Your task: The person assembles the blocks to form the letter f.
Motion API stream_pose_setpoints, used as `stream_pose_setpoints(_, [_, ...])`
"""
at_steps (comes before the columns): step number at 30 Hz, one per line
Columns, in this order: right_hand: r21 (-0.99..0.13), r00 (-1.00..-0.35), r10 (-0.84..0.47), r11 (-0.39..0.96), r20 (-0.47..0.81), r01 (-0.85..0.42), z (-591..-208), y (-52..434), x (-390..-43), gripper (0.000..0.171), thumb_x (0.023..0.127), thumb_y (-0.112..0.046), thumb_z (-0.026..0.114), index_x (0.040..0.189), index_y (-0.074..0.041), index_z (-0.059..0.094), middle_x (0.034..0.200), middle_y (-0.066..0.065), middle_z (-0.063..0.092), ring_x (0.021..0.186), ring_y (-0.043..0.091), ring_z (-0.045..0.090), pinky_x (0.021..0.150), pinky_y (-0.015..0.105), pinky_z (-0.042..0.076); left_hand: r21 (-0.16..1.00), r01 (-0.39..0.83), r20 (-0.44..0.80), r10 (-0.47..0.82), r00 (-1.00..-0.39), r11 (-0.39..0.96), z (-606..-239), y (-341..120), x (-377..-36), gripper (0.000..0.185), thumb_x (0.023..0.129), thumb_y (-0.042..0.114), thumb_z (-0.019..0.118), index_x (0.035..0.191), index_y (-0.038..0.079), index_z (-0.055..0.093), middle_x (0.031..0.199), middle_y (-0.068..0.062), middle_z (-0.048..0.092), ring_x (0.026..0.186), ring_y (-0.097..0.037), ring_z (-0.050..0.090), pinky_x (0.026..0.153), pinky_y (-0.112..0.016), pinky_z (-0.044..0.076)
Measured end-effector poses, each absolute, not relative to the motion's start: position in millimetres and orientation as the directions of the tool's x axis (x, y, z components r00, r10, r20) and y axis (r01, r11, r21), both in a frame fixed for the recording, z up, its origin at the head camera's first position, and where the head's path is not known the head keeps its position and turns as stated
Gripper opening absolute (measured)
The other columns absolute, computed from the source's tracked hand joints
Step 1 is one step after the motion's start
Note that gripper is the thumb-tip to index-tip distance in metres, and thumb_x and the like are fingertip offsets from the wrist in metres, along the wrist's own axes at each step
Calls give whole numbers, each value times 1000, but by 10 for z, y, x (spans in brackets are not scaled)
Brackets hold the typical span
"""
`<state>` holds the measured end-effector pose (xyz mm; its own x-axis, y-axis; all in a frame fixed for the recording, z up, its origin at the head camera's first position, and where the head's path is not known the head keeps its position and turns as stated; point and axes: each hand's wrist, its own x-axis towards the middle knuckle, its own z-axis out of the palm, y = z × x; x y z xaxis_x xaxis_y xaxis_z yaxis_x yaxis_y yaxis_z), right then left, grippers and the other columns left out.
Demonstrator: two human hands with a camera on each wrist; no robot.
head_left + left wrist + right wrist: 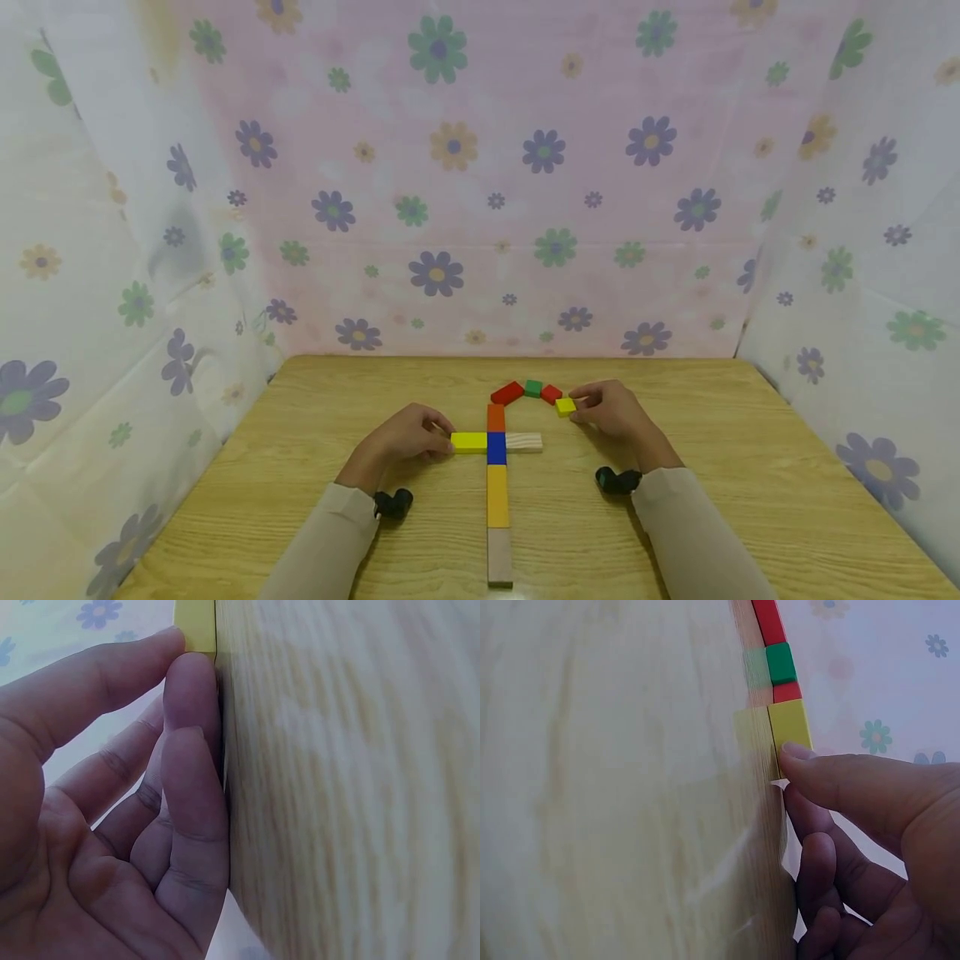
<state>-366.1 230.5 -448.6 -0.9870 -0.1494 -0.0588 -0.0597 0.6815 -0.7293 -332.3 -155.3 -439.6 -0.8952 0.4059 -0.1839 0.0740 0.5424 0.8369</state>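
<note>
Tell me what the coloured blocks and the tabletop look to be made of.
The yellow block looks like painted wood, matte and opaque. The bare block beside the blue one shows raw wood grain. The table shows printed-looking light grain with a slight sheen: probably laminate, possibly varnished wood.

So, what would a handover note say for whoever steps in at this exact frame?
Left hand: fingers touch the end of the flat yellow wooden block, the left arm of the cross.
Right hand: pinches the small yellow wooden block at the right end of the red-green-red arch.
Done: a column of orange, blue, yellow and plain wooden blocks, with a plain right arm.
Left: apparently continuing the arch's right side downward.
</note>
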Motion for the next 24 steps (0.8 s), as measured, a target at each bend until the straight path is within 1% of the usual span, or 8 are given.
stream_pose_setpoints(11, [-721, -987, -150, 689, -51, -67, -4492, 2314, -3673, 38, 92, -19, 80, 129, -10, 73, 114, 10, 71, 102, 24, 65, 87, 41, 56, 840, 79, -181, 414, -892, 537, -4363, -1551, -3310, 27, 90, 17, 80, 114, 5, 74, 87, -7, 74, 75, -19, 67, 71, -34, 59])
stream_pose_setpoints(17, [-723, -987, -155, 687, -52, -70, -4497, 2305, -3665, 39, 92, -18, 79, 129, -8, 72, 114, 12, 72, 102, 25, 65, 87, 40, 56, 843, 79, -184, 423, -887, 532, -4368, -1554, -3302, 29, 90, 16, 80, 115, 3, 74, 88, -7, 74, 76, -19, 68, 72, -35, 60])
stream_pose_setpoints(24, [-727, -986, -157, 683, -55, -68, -4462, 2289, -3633, 40, 91, -17, 80, 129, -6, 72, 113, 13, 71, 99, 24, 64, 82, 37, 55, 844, 69, -188, 413, -891, 533, -4376, -1558, -3299, 29, 89, 17, 81, 114, 4, 74, 87, -7, 73, 75, -19, 66, 72, -35, 60])
